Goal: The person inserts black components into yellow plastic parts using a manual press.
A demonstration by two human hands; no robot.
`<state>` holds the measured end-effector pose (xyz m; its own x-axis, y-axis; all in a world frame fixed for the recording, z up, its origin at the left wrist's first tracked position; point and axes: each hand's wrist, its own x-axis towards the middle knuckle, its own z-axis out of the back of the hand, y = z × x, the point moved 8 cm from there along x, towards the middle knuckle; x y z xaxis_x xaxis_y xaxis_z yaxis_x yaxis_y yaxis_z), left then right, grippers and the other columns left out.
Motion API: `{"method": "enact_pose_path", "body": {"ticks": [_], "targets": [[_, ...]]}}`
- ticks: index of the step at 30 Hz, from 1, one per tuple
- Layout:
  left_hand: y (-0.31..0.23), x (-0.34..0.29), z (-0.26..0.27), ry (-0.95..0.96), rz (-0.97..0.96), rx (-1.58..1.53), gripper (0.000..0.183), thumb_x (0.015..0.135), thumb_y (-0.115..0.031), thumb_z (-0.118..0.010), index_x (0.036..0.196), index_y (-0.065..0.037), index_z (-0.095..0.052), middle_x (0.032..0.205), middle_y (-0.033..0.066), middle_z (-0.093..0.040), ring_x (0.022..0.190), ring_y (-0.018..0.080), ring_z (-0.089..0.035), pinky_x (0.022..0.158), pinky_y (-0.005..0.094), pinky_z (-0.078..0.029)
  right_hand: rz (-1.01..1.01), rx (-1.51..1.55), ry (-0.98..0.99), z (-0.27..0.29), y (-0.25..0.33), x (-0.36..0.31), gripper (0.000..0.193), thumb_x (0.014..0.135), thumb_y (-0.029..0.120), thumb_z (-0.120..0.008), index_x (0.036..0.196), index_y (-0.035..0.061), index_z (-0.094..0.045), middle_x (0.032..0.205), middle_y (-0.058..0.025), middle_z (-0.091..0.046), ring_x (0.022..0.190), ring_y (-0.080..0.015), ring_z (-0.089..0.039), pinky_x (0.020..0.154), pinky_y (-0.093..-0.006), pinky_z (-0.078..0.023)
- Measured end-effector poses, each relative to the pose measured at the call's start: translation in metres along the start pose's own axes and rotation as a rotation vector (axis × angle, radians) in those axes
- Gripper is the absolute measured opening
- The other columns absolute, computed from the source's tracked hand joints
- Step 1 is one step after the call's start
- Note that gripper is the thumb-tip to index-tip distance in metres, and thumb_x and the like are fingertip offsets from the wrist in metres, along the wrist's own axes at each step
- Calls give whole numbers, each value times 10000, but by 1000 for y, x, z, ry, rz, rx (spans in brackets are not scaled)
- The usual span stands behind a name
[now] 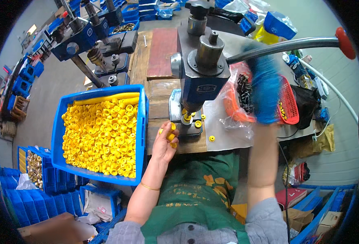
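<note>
My left hand [165,143] is curled around several small yellow plastic caps [171,137], just left of the base of a blue hand press [206,83]. Under the press's ram, a yellow piece sits on a pale round seat [186,119]. Loose yellow caps [198,124] lie on the press base beside it, and another cap [212,138] rests on the white sheet. My right hand [262,81], in a blue glove, is smeared by motion at the press's curved metal lever [297,44], which ends in a red knob. Its fingers cannot be made out, nor whether they grip the lever.
A blue bin [143,122] full of yellow caps stands to the left. Right of the press, a red basket [233,110] lined with plastic holds dark small parts, next to another red basket [288,99]. More presses [75,44] stand at the far left. Blue crates [41,203] fill the lower left.
</note>
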<state>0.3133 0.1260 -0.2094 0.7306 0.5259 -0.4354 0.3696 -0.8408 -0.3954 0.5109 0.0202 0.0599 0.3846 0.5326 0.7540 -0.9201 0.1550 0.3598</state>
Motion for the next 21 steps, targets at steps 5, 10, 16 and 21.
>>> {"method": "enact_pose_path", "body": {"ticks": [5, 10, 16, 21], "targets": [[21, 0, -12, 34, 119, -43, 173, 803, -173, -594, 947, -128, -509, 859, 18, -547, 716, 124, -514, 471, 176, -350, -83, 354, 316, 185, -139, 6, 463, 773, 35, -494, 1213, 26, -349, 1205, -155, -426, 1096, -235, -409, 917, -327, -288], [21, 13, 3, -3, 111, -27, 184, 797, -185, -599, 945, -122, -511, 871, 26, -560, 723, 131, -522, 470, 176, -350, -127, 245, 885, 82, 84, -83, 916, 645, 42, -579, 1368, 48, -17, 1394, -183, -175, 1308, -273, -118, 1049, -338, -75], [25, 14, -2, 23, 150, -17, 146, 811, -178, -573, 932, -112, -524, 860, 23, -544, 724, 114, -510, 456, 161, -361, -557, 544, 483, 31, 43, -128, 876, 636, 268, -646, 1344, 14, -197, 1332, -196, -306, 1277, -277, -218, 1049, -354, -91], [19, 16, -16, 6, 107, -5, 172, 807, -162, -576, 957, -99, -518, 855, 22, -544, 722, 116, -513, 459, 173, -362, -363, 701, 56, 74, 37, -33, 609, 742, 263, -555, 1233, -42, -362, 1219, -197, -413, 1174, -272, -334, 992, -368, -218]]}}
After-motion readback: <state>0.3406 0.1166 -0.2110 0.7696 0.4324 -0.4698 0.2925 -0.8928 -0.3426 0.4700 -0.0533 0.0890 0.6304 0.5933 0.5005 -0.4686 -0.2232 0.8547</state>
